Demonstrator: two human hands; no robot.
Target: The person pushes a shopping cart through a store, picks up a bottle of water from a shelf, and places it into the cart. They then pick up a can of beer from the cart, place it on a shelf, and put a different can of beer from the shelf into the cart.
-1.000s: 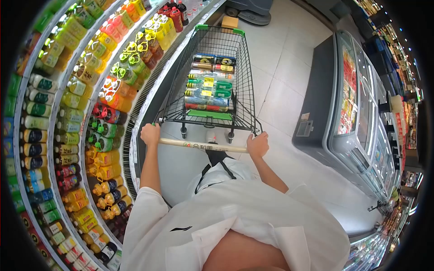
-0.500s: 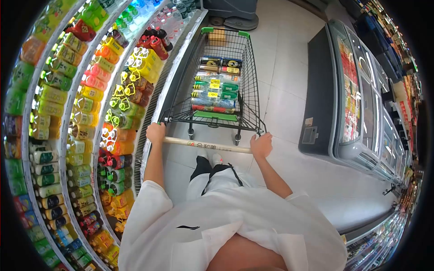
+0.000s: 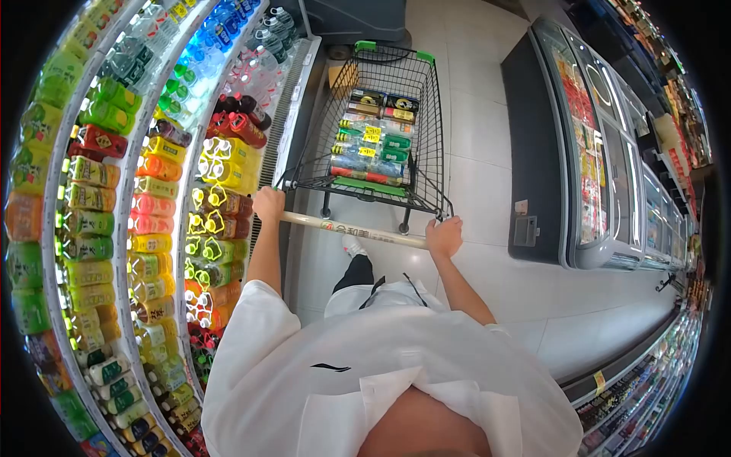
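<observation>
A wire shopping cart (image 3: pixel 431 129) with green corner pieces stands in front of me. My left hand (image 3: pixel 268 204) is wrapped round the left end of its pale handle bar (image 3: pixel 304 219), close to the drink shelves. At the bar's right end, my right hand (image 3: pixel 444 236) is closed round it too. Printed characters and a small logo show on the bar between the hands. Inside the basket lie several bottles and cans on their sides, among them green-capped bottles (image 3: pixel 371 142) with yellow labels and dark cans (image 3: pixel 384 100) at the far end.
Curved shelves (image 3: pixel 122 259) packed with bottled drinks run along my left. On the right is a grey glass-topped freezer (image 3: pixel 525 152). A dark grey machine (image 3: pixel 358 21) stands beyond the cart, with a cardboard box (image 3: pixel 343 76) near it. More stocked shelves (image 3: pixel 640 381) curve behind on the right.
The cart and I have moved forward along the aisle; the shelf bottles and freezer have slid back in view. The dark machine is closer. Both hands keep their hold on the bar.
</observation>
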